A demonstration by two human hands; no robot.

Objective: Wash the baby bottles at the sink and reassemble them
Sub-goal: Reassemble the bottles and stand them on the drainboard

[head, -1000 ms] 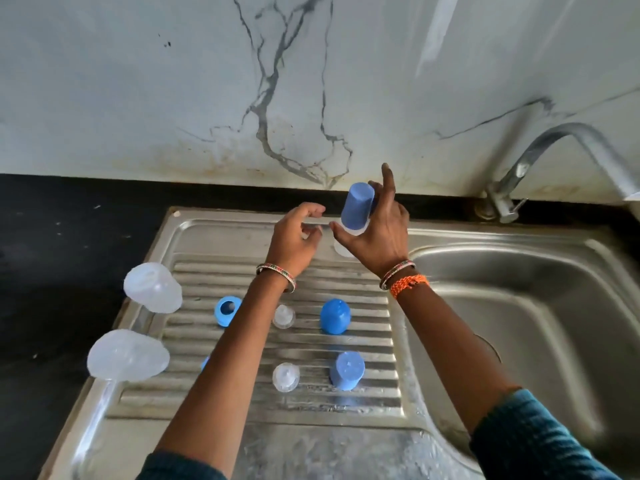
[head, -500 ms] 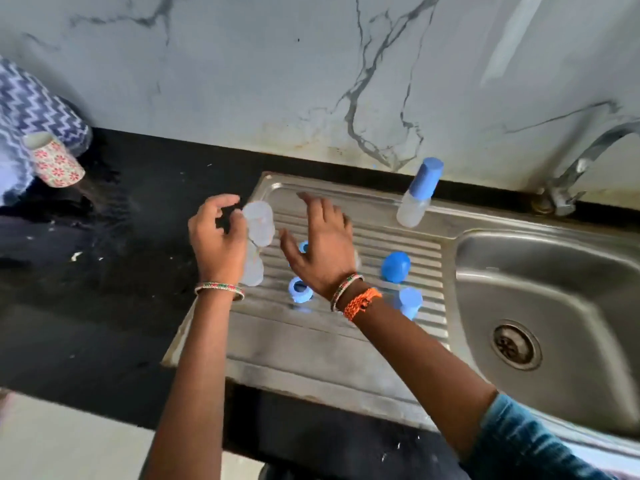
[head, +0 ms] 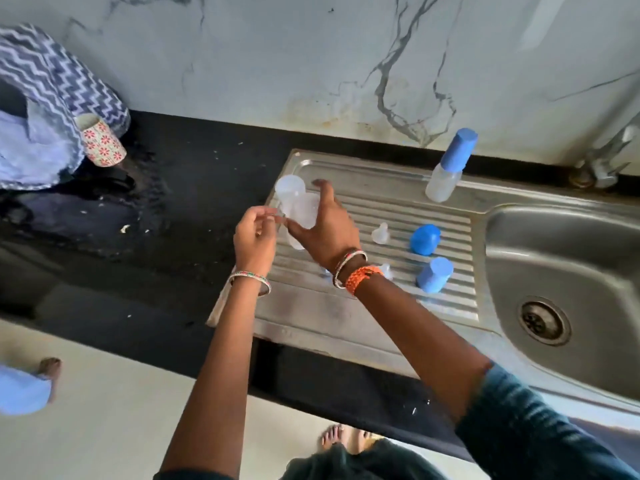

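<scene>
At drainboard's [head: 363,317] left edge, right hand [head: 325,233] curled round a clear bottle [head: 304,211]; left hand [head: 254,237] beside it, fingers loosely bent, grasp unclear. Assembled bottle [head: 446,168] upright at back edge; front strip bare.

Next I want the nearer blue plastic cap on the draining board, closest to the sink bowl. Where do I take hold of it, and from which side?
Take the nearer blue plastic cap by its straight side walls, coming from above: it stands closed end up on the ridged steel draining board, apart from the other parts. A grip low on the walls seems safest.
</scene>
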